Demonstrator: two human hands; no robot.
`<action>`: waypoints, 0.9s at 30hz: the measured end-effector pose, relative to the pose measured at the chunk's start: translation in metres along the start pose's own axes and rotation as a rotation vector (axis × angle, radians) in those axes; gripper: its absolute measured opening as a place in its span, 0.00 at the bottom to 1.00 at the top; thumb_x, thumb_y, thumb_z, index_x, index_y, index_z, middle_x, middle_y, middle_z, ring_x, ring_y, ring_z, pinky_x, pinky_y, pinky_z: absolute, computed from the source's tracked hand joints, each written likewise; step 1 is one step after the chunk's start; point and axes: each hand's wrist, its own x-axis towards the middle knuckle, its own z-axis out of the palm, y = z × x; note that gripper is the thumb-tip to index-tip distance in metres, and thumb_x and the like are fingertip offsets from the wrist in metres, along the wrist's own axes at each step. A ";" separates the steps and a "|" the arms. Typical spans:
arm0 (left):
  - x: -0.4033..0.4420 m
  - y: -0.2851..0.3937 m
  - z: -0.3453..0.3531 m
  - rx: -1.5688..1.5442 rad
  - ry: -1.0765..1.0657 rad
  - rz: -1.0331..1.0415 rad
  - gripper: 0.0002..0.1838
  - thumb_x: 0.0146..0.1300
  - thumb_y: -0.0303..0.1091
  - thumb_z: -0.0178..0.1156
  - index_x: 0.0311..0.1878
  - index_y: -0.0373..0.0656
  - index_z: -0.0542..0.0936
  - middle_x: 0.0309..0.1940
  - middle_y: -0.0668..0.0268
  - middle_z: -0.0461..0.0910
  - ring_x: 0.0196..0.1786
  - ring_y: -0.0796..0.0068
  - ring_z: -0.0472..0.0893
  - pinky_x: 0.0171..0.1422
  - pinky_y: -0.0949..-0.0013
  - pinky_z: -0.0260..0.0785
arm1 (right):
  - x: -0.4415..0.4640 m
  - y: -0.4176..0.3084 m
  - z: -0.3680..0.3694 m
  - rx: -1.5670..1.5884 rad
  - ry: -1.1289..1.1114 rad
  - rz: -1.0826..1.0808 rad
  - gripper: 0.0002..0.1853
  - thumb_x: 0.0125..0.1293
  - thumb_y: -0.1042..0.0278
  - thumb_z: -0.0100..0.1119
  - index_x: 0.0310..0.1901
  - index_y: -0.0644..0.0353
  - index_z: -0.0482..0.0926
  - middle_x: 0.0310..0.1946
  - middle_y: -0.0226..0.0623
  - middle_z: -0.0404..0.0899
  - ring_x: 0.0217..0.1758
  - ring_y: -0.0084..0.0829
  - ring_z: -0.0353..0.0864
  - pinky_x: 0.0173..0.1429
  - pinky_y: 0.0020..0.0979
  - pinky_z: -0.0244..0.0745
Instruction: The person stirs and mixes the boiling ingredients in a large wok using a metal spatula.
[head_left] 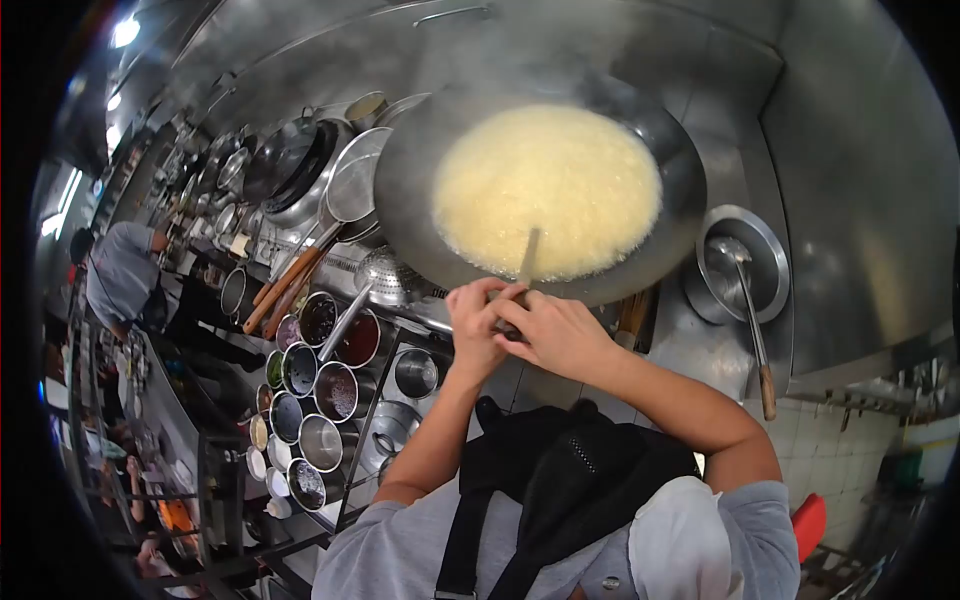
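A large dark wok (pixel 685 185) holds pale yellow, bubbling liquid (pixel 545 180), and steam rises from it. The metal handle (pixel 530 252) of a long cooking utensil slants out of the liquid toward me; its working end is hidden below the surface. At the wok's near rim, my left hand (pixel 474 325) is closed around the grip end of the handle. My right hand (pixel 562 335) is closed on the same grip, its fingers meeting those of my left hand.
On the right, a ladle (pixel 745 300) rests in a metal pot (pixel 775 262), its wooden handle sticking out. To the left are a mesh strainer (pixel 355 178), a perforated skimmer (pixel 388 277) and several metal seasoning containers (pixel 322 442). A co-worker (pixel 122 275) stands farther left.
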 end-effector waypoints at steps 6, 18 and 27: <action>0.005 -0.010 -0.024 -0.084 -0.067 0.016 0.23 0.63 0.38 0.79 0.62 0.52 0.89 0.50 0.67 0.84 0.51 0.62 0.82 0.60 0.54 0.67 | -0.002 0.006 -0.027 -0.290 -0.069 0.440 0.15 0.72 0.61 0.66 0.54 0.59 0.79 0.41 0.59 0.85 0.41 0.59 0.92 0.45 0.57 0.89; 0.001 -0.051 -0.035 -0.266 -0.143 0.274 0.24 0.60 0.26 0.75 0.61 0.52 0.89 0.47 0.70 0.85 0.48 0.64 0.82 0.57 0.57 0.67 | 0.110 0.150 0.008 -0.434 0.059 0.723 0.21 0.76 0.71 0.56 0.68 0.53 0.82 0.45 0.60 0.91 0.50 0.61 0.93 0.55 0.57 0.88; 0.004 -0.060 -0.035 -0.313 -0.155 0.317 0.27 0.59 0.24 0.72 0.64 0.52 0.87 0.50 0.70 0.85 0.49 0.65 0.82 0.58 0.58 0.66 | 0.049 0.164 -0.018 -0.159 0.225 0.773 0.21 0.71 0.67 0.66 0.64 0.56 0.87 0.48 0.53 0.93 0.54 0.53 0.93 0.61 0.48 0.87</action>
